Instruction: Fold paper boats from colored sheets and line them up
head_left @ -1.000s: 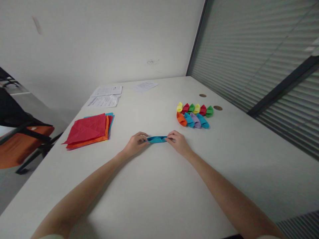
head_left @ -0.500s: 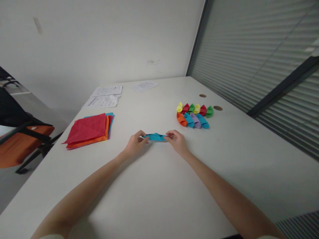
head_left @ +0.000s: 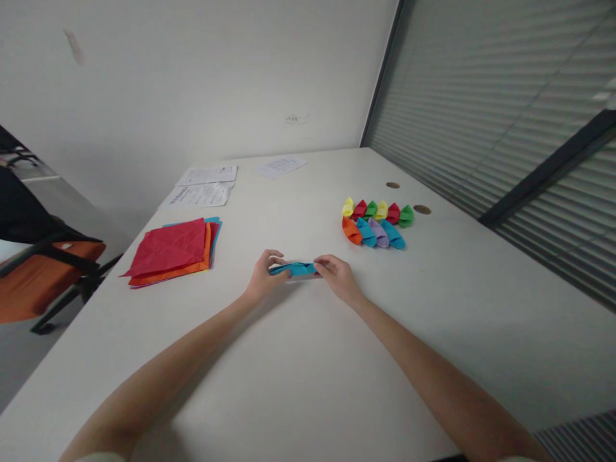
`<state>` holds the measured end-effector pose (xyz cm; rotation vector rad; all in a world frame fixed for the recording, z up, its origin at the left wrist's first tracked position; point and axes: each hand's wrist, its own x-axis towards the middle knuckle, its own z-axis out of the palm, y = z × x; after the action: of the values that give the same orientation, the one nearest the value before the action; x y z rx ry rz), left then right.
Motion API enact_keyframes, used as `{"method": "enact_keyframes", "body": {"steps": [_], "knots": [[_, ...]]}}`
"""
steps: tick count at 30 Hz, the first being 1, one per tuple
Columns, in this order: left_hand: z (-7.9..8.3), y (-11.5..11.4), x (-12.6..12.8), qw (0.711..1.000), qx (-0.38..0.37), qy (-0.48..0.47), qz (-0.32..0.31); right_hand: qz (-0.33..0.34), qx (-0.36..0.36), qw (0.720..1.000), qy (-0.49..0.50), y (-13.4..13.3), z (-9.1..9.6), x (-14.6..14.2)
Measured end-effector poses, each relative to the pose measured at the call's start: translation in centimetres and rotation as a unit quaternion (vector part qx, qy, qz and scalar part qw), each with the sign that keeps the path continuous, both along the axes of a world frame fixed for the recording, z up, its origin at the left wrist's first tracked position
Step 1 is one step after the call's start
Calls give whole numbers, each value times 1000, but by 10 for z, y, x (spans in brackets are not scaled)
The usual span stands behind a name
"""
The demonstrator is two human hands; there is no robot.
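Note:
A narrow folded blue paper piece (head_left: pixel 297 269) lies between both hands near the middle of the white table (head_left: pixel 308 372). My left hand (head_left: pixel 264 277) pinches its left end with closed fingers. My right hand (head_left: pixel 337 274) pinches its right end the same way. The two hands sit close together, and the paper looks slightly bunched between them.
Several small folded paper shapes (head_left: pixel 376 222) in many colours stand in two rows at the right. A stack of flat coloured sheets (head_left: pixel 174 251), red on top, lies at the left. White printed papers (head_left: pixel 202 189) rest at the far edge. An orange chair (head_left: pixel 33 282) stands left of the table.
My hands have drawn closer together and shifted slightly left, so the blue paper between them appears shorter and more bunched than one second ago.

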<state>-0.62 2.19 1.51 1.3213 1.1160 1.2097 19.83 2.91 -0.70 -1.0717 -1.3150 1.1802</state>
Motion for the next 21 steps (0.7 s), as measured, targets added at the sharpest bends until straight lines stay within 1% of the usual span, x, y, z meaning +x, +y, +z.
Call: {"method": "enact_keyframes", "body": {"steps": [4,10,12,14,16,18,21], "knots": [[0,-2,2,998,-57,3,-29,6,20,1000,-11,-3,-1,-1],[0,-2,4,995,-85,-42,-12,-21,107,989,-100,-9,0,-1],[1,-3,4,994,-92,-58,-17,-2,106,989,-107,-10,1,-2],[1,-3,4,994,-97,-50,-29,25,81,993,-86,-10,0,-2],[2,-3,3,994,-99,-12,-44,36,50,997,-56,-10,-1,-4],[2,-2,1,994,-83,56,-51,38,24,998,-36,-9,-1,-5],[0,-1,-2,986,-33,159,-28,38,0,999,-25,-9,-1,-7]]}}
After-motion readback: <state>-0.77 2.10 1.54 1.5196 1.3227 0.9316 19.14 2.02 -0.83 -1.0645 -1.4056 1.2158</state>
